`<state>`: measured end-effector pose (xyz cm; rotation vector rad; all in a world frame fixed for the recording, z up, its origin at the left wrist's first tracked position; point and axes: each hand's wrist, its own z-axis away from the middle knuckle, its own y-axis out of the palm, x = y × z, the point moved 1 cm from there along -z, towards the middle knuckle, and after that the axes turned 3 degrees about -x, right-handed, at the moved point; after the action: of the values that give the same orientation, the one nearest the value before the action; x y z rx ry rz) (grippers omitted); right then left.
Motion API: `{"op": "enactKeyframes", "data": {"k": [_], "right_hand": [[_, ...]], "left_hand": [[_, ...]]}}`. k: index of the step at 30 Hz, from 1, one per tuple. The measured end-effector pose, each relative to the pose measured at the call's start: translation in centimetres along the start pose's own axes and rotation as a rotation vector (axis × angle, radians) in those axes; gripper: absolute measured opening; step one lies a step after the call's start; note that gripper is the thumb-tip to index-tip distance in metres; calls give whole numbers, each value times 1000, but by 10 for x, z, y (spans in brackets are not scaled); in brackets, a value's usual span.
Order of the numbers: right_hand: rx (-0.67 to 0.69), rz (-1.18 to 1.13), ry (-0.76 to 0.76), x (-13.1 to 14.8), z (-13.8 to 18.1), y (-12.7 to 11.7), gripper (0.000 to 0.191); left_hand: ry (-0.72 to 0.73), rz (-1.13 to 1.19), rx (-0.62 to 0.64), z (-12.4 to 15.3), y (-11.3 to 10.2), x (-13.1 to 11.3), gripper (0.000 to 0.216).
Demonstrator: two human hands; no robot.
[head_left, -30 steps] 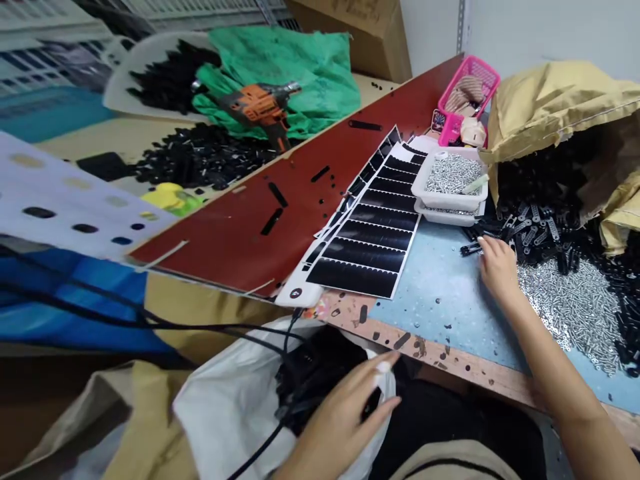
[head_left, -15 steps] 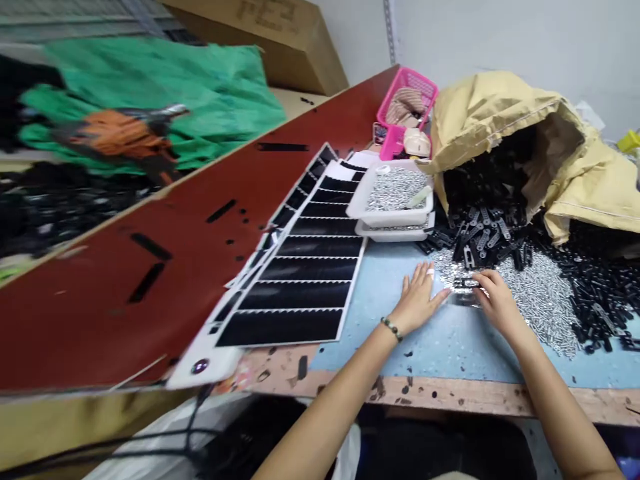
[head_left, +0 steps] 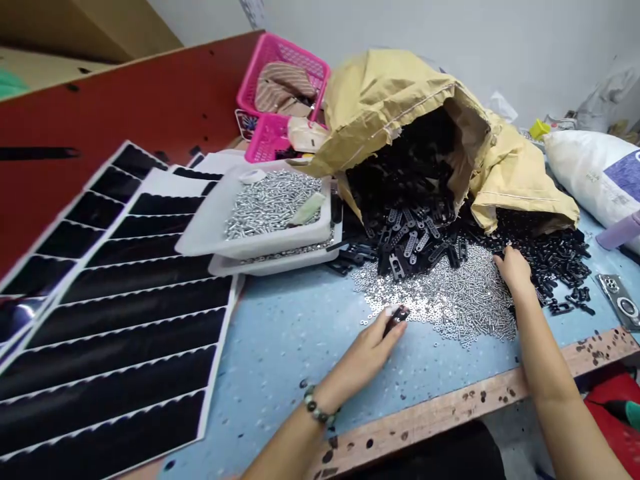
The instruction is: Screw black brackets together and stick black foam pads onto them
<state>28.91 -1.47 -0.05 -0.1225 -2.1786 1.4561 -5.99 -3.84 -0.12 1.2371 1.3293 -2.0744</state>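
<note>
My left hand, with a beaded bracelet at the wrist, is closed on a black slotted plastic piece just above the blue table cover. My right hand is over the border between the silver screws and a heap of small black parts. Its fingers are pinched, with a small dark bit at their tips that looks like one of these black parts. Between the hands lie small shiny metal nuts. Longer black plastic strips with holes are piled behind them.
A yellow paper sack spills black parts at the back. Left of it stand stacked white trays of screws and a pink basket. Black-striped sheets cover the left side. A phone and purple bottle are on the right.
The view has swung to the right. My hands, close together before around the black piece, are now apart: the left keeps the piece, while the right has moved to the small black parts.
</note>
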Motion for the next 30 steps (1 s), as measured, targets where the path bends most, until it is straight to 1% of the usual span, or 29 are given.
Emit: {"op": "enactKeyframes", "data": {"k": [2,4,5,7,8,9,10,12,14,15,17,19,24,26,30], "right_hand": [[33,24,-2,-7,0,4,22],[42,13,-40,-3,9,3,25],[23,-29,-79,2,16,1,27],[-21,-212,-201,20,36,-7,26],[-16,-346,-271,32,48,-11,25],[44,-477,-336,45,61,-14,25],[151,-581,-382,59,76,-15,26],[373,-716,-409,88,104,-15,24],[482,-772,-380,110,125,-12,18],[506,-782,-367,117,133,-10,16],[521,-776,-366,125,142,-7,13],[502,-762,-400,125,146,-8,13],[372,-734,-521,122,150,-19,15],[367,-728,-549,124,153,-21,15],[381,-756,-558,132,160,-17,14]], "left_hand": [[0,23,-32,1,4,-4,32],[15,67,-59,1,6,-10,27],[15,106,-55,2,8,-12,25],[-8,179,-6,3,11,-15,22],[-23,193,17,4,12,-16,22],[-32,192,31,6,14,-17,21],[-29,177,30,7,15,-17,20],[12,133,1,11,18,-16,18],[68,69,-34,16,20,-15,17],[94,30,-47,19,20,-14,17],[135,-52,-59,24,21,-11,18],[170,-112,-66,29,21,-9,20],[255,-231,-118,32,18,-6,27],[300,-319,-149,33,15,-5,29],[382,-440,-141,43,10,-1,28]]}}
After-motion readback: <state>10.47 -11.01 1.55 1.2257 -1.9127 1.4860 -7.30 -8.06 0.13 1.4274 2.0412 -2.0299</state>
